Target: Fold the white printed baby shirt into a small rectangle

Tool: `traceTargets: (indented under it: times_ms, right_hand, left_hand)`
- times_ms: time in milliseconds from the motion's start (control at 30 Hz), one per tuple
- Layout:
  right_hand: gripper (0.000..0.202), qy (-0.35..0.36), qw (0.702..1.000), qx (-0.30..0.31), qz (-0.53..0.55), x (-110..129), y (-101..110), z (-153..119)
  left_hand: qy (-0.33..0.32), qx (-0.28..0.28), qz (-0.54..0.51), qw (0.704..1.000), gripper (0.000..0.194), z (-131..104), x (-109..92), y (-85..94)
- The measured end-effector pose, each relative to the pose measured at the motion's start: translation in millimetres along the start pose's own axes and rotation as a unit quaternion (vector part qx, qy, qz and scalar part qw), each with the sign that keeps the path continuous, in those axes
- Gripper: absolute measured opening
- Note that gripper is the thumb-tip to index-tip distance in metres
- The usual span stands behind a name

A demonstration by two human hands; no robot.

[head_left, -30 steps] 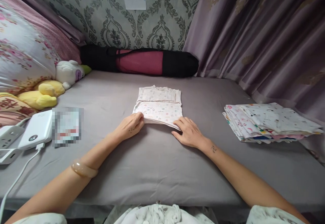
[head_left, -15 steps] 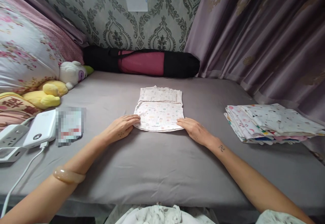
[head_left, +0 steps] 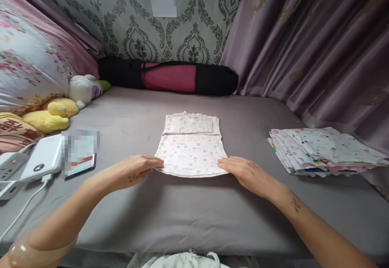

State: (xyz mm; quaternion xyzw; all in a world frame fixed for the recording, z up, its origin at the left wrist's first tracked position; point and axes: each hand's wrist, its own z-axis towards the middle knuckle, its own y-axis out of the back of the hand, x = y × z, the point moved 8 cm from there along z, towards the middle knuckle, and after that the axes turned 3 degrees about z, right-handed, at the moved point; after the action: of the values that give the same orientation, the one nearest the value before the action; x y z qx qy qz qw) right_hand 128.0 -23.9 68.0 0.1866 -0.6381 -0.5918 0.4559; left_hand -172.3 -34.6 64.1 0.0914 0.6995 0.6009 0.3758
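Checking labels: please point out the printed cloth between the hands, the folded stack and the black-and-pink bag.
Printed cloth [head_left: 191, 150], head view: printed part just below the folded flap.
Folded stack [head_left: 330, 146], head view: top layer.
Black-and-pink bag [head_left: 168, 77], head view: pink middle section.

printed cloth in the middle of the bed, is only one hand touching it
No, the left hand and the right hand both touch the printed cloth, at opposite ends of its near edge.

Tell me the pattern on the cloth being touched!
Small, scattered coloured prints on whitish cloth, clearest in the head view.
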Motion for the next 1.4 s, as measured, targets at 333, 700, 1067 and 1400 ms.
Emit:
traceTargets:
  times_ms: [333, 700, 1067, 1400]
  right_hand:
    - [0.04, -0.094, 0.982, 0.016, 0.162, -32, 14, 20]
    - [0.016, -0.31, 0.924, -0.186, 0.124, -144, 31, 86]
    - [0.025, -0.496, 0.851, -0.173, 0.022, -167, 22, 111]
    - [0.031, -0.518, 0.84, -0.151, -0.053, -158, 5, 115]
  left_hand:
    - [0.073, -0.003, -0.032, 0.997, 0.031, 26, 34, 18.7]
    - [0.246, -0.229, -0.262, 0.905, 0.032, 93, 113, 33.1]
    - [0.4, -0.305, -0.089, 0.86, 0.014, 124, 142, 30.0]
    - [0.399, -0.252, 0.043, 0.881, 0.028, 141, 125, 14.6]
